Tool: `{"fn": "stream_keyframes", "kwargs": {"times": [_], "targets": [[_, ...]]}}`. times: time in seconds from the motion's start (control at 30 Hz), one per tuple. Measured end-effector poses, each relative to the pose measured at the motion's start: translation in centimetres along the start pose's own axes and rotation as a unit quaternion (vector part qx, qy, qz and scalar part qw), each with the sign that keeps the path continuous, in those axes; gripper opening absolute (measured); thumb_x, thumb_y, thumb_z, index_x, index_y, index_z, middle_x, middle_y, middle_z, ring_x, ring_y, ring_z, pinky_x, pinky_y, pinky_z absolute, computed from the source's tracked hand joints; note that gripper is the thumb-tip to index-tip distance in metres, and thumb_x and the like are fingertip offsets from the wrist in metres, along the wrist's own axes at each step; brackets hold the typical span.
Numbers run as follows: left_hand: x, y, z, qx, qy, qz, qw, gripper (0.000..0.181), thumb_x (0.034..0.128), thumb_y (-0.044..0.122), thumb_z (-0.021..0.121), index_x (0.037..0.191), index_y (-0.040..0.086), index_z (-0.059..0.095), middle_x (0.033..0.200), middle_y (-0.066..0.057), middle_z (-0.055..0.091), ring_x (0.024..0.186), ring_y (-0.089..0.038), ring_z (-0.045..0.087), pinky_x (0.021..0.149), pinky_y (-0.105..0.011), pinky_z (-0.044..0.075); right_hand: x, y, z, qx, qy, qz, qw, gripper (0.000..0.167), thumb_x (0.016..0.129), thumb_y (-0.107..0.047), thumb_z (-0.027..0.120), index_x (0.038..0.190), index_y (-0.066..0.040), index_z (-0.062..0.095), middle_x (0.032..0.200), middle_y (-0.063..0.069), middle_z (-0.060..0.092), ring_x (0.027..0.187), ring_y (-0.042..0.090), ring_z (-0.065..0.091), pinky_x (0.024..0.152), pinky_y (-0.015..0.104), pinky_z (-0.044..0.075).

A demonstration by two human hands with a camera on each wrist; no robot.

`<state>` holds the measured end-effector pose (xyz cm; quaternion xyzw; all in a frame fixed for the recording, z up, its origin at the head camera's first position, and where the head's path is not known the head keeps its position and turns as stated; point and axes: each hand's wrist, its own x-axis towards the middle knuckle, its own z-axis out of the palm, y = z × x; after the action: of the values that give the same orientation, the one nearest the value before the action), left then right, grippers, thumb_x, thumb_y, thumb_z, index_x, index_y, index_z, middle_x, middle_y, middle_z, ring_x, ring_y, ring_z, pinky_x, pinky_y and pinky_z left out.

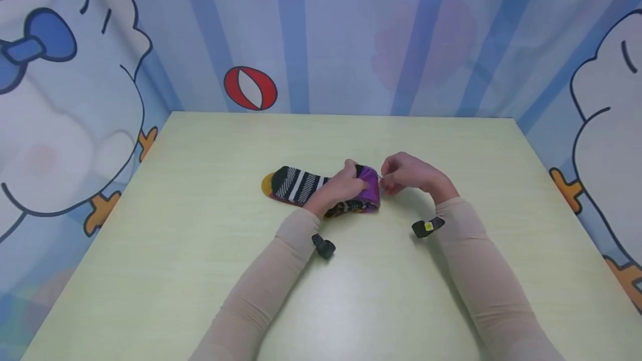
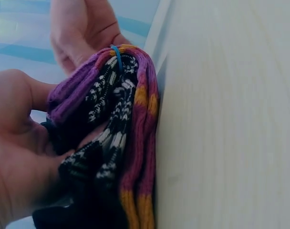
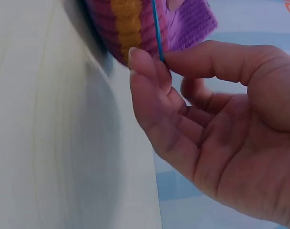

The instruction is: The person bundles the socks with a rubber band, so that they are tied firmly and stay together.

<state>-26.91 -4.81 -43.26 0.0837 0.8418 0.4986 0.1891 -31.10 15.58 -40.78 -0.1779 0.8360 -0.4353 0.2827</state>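
Note:
A pair of patterned socks (image 1: 296, 185), black and white with purple cuffs and yellow toes, lies folded over at its right end on the table. My left hand (image 1: 342, 185) grips the socks near that fold, its thumb on the purple cuff. Around the folded end runs a thin blue rubber band (image 2: 118, 57), seen in the left wrist view. Just right of the fold, my right hand (image 1: 410, 174) pinches the band (image 3: 157, 31) between thumb and fingertips, drawing it taut against the ribbed purple and yellow knit. Some left fingers are hidden by the socks.
The pale wooden table (image 1: 200, 272) spreads around the socks, with its far edge beyond them. Behind it hangs a blue striped curtain (image 1: 341, 32) with cartoon figures. A small black camera is strapped at each wrist.

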Motion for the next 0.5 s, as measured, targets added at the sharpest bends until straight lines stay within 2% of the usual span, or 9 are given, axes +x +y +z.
{"fn": "stream_keyframes", "kwargs": {"times": [0.1,0.23,0.3,0.4,0.5], "targets": [[0.1,-0.2,-0.3,-0.011,-0.001,-0.016,0.9998,0.068,0.0979,0.022,0.055,0.15,-0.001,0.018,0.13,-0.019,0.048,0.116,-0.026,0.048,0.104,-0.039,0.038,-0.5,0.4,-0.7,-0.054,-0.008,-0.013,0.9984,0.015,0.093,-0.002,0.056,0.103,0.007,0.064,0.08,0.011,0.062,0.073,0.021,0.061,0.072,0.036,0.056],[-0.1,-0.3,-0.7,-0.031,-0.008,-0.029,0.9991,0.068,0.0989,0.022,0.055,0.151,0.0,0.017,0.14,-0.021,0.042,0.127,-0.029,0.043,0.112,-0.043,0.031,-1.1,0.7,-1.3,-0.126,-0.028,-0.032,0.9912,0.026,0.092,-0.001,0.054,0.109,0.004,0.072,0.077,0.008,0.064,0.069,0.019,0.055,0.069,0.034,0.051],[-0.1,-0.3,-1.0,-0.043,-0.009,-0.031,0.9986,0.067,0.0987,0.022,0.055,0.151,0.0,0.018,0.14,-0.021,0.041,0.127,-0.029,0.043,0.112,-0.043,0.031,-1.2,0.7,-1.4,-0.166,-0.038,-0.043,0.9844,0.025,0.09,-0.002,0.058,0.108,0.003,0.074,0.079,0.006,0.066,0.068,0.017,0.056,0.067,0.032,0.05],[-0.1,-0.4,-1.3,-0.055,-0.006,-0.033,0.9979,0.06,0.0987,0.02,0.054,0.145,-0.001,0.023,0.132,-0.019,0.044,0.12,-0.029,0.045,0.109,-0.042,0.034,-1.1,0.8,-1.5,-0.219,-0.04,-0.062,0.973,0.014,0.086,-0.007,0.068,0.097,-0.003,0.077,0.081,0.001,0.068,0.069,0.015,0.055,0.065,0.032,0.047],[0.0,-0.6,-1.6,-0.07,-0.003,-0.04,0.9967,0.053,0.099,0.02,0.055,0.14,0.001,0.028,0.125,-0.016,0.046,0.113,-0.025,0.048,0.103,-0.039,0.038,-1.3,1.1,-1.8,-0.21,-0.027,-0.081,0.974,0.006,0.086,-0.016,0.076,0.086,-0.01,0.077,0.083,0.0,0.068,0.074,0.017,0.056,0.068,0.033,0.046]]}}
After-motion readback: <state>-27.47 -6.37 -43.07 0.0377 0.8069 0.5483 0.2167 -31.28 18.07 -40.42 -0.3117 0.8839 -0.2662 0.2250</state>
